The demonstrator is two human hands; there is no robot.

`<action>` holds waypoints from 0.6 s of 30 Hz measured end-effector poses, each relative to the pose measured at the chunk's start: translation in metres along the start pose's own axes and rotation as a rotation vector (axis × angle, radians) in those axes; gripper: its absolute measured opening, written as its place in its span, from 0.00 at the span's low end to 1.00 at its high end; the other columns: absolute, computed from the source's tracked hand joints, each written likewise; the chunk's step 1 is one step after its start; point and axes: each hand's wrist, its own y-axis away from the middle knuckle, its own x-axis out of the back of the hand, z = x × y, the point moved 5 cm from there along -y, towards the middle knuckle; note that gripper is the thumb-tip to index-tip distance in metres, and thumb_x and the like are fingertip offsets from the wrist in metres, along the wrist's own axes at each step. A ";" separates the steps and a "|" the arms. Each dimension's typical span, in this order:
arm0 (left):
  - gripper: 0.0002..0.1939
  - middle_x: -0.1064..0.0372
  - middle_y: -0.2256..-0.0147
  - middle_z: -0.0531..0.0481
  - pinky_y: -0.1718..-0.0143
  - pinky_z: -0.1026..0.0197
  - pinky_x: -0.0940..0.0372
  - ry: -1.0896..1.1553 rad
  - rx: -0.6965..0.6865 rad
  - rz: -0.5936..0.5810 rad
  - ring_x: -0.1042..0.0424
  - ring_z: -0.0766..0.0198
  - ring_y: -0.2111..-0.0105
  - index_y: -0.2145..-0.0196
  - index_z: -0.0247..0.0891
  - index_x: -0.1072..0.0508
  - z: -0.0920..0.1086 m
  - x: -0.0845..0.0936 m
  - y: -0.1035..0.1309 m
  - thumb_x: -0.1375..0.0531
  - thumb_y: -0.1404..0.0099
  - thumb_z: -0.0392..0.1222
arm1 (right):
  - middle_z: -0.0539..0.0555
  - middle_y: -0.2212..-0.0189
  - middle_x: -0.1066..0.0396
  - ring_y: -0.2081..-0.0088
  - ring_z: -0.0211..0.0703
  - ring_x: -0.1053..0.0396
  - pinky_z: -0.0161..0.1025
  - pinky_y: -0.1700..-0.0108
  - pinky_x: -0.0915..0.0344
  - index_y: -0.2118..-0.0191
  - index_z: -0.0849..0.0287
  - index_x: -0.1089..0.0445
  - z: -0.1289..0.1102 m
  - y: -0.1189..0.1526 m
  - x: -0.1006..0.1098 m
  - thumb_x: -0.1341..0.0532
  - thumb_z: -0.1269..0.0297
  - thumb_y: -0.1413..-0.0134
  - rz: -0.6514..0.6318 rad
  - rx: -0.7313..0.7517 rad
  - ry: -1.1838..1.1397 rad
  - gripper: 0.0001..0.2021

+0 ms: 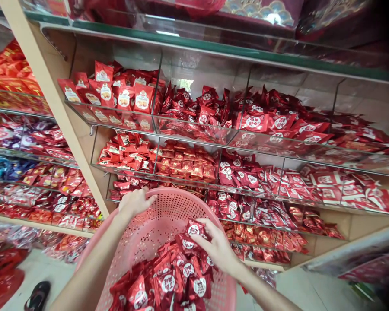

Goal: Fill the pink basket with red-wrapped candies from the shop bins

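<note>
A pink plastic basket with a perforated wall is in front of me, tilted toward me. Its bottom holds a heap of small red snack packets with white round labels. My left hand is closed over the basket's far left rim. Inside the basket, at the right, my right hand has its fingers and thumb around a few red packets above the heap. Its palm is turned away from me, so the exact number held is hidden.
Glass shelves with clear dividers hold rows of red packets beyond the basket. A wooden upright separates another shelf unit at left. Red bags and a dark shoe are on the tiled floor at lower left.
</note>
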 end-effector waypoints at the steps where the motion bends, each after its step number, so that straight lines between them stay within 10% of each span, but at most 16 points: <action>1: 0.35 0.28 0.62 0.39 0.63 0.54 0.39 -0.003 -0.005 -0.001 0.30 0.49 0.61 0.55 0.38 0.33 0.001 0.001 0.000 0.62 0.44 0.66 | 0.50 0.60 0.32 0.58 0.42 0.34 0.43 0.54 0.38 0.55 0.52 0.38 0.002 0.003 -0.005 0.44 0.57 0.47 -0.026 -0.013 -0.029 0.13; 18: 0.36 0.28 0.62 0.39 0.63 0.54 0.38 -0.031 0.011 0.024 0.30 0.49 0.60 0.53 0.39 0.34 -0.003 0.001 0.008 0.63 0.44 0.66 | 0.50 0.64 0.32 0.64 0.40 0.36 0.36 0.60 0.41 0.54 0.55 0.38 0.011 0.009 -0.032 0.46 0.54 0.46 -0.237 -0.026 0.079 0.16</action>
